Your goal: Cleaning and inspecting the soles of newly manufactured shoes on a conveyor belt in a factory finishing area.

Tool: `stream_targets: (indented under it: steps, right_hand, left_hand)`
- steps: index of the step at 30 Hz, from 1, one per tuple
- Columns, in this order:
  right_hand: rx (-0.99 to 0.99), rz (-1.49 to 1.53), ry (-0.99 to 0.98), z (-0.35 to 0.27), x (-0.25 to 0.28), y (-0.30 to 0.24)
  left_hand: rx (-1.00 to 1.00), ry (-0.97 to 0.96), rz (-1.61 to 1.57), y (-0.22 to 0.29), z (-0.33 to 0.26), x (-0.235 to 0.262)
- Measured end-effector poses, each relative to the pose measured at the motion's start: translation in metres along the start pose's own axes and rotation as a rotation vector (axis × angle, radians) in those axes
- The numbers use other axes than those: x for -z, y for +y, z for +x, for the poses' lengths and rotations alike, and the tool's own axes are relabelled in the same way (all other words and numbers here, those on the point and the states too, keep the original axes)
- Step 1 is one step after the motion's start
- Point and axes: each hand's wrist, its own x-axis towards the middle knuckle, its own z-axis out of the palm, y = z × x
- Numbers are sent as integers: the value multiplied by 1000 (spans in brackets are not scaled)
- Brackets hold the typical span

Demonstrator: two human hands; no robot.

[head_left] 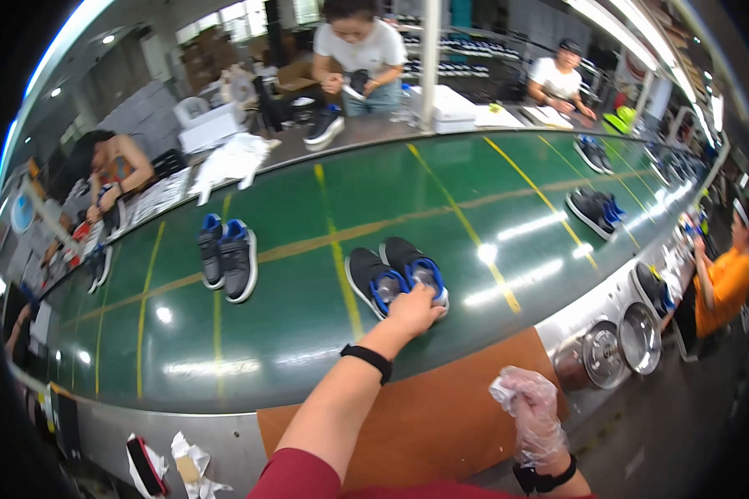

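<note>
A pair of dark grey sneakers with blue lining and white soles lies on the green conveyor belt (pixel 291 312) in front of me. My left hand (pixel 416 311) is bare, a black band at its wrist. Its fingers close on the heel opening of the right sneaker (pixel 401 251); the fingertips are partly hidden there. Close beside it rests the left sneaker (pixel 363 270), with something pale inside its opening. Over the brown board (pixel 458 407) at the belt's near edge, my right hand (pixel 534 409) wears a clear plastic glove and grips a small white wad (pixel 501 391).
Another sneaker pair (pixel 228 258) sits farther left on the belt; more sneakers (pixel 592 212) are at the right. Metal bowls (pixel 641 337) stand right of the board. A red-and-black brush-like item (pixel 146 467) and crumpled white paper (pixel 193 467) lie lower left. Several people work around the belt.
</note>
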Motion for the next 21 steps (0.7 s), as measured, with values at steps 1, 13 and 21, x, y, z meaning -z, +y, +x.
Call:
stream_targets:
  steps: [1, 13, 21]
  right_hand:
    - [14, 11, -13, -1, 1, -1]
    - [14, 239, -80, 29, 63, -43]
    - [400, -395, 340, 48, 209, -12]
  left_hand:
    - [-17, -3, -27, 1, -1, 3]
    - [-269, 54, 229, -23, -169, 84]
    - [-55, -226, 82, -9, -325, 71]
